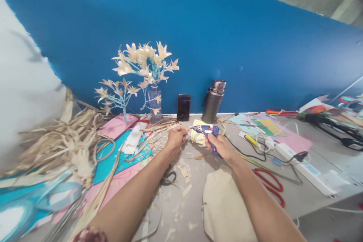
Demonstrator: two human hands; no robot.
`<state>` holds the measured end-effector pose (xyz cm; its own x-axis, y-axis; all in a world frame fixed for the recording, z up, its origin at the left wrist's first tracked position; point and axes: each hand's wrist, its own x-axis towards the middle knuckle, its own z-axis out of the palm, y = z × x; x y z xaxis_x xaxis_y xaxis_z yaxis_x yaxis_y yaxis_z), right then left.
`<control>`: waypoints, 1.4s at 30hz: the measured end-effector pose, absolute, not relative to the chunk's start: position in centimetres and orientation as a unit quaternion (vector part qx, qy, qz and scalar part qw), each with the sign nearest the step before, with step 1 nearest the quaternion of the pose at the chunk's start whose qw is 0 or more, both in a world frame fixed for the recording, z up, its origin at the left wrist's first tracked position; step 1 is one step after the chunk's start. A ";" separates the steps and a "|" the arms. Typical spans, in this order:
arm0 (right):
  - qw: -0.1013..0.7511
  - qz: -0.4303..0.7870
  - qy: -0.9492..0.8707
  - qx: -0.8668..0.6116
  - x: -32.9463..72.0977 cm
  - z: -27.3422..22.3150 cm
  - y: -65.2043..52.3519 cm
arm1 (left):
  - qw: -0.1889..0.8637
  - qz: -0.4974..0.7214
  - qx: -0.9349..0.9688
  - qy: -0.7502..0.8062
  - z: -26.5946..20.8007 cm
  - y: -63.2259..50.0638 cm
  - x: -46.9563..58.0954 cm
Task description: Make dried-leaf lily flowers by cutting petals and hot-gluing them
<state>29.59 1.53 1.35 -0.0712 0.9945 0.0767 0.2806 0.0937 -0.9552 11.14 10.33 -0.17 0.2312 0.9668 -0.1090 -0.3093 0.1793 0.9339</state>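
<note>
My right hand is wrapped round the handle of a blue glue gun, whose nozzle points left. My left hand is closed in a pinch close to the nozzle tip; what its fingers hold is too small to make out. A crumpled pale yellow piece lies on the table just behind and under the gun. Thin pale shavings are scattered below my hands. A pale beige cloth-like item lies partly under my right forearm.
Cream artificial flowers stand in a clear bottle at the back, beside a phone and a dark flask. Dried husks and ribbon rolls crowd the left. Red-handled scissors and a power strip with cables lie right.
</note>
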 end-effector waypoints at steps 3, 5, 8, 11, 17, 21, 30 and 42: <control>0.414 0.397 -0.615 -0.540 29.6 1.5 1.5 | 0.661 0.483 0.422 0.390 -0.2 10.3 11.2; 0.414 0.387 -0.616 -0.547 29.7 1.5 1.5 | 0.661 0.482 0.423 0.390 -0.2 10.3 11.2; 0.416 0.390 -0.616 -0.544 29.8 1.4 1.6 | 0.661 0.481 0.423 0.391 -0.2 10.3 11.1; 0.403 0.388 -0.628 -0.541 29.8 1.4 1.6 | 0.661 0.481 0.423 0.392 -0.2 10.4 11.1; 0.421 0.383 -0.622 -0.538 29.8 1.5 1.5 | 0.660 0.479 0.423 0.394 -0.3 10.4 11.1; 0.400 0.365 -0.631 -0.555 29.8 1.5 1.6 | 0.660 0.478 0.426 0.392 -0.5 10.5 11.2; 0.418 0.384 -0.623 -0.538 29.8 1.4 1.5 | 0.664 0.474 0.424 0.392 -0.4 10.5 11.2; 0.427 0.384 -0.619 -0.536 29.6 1.8 1.5 | 0.669 0.483 0.419 0.380 -0.6 10.6 11.2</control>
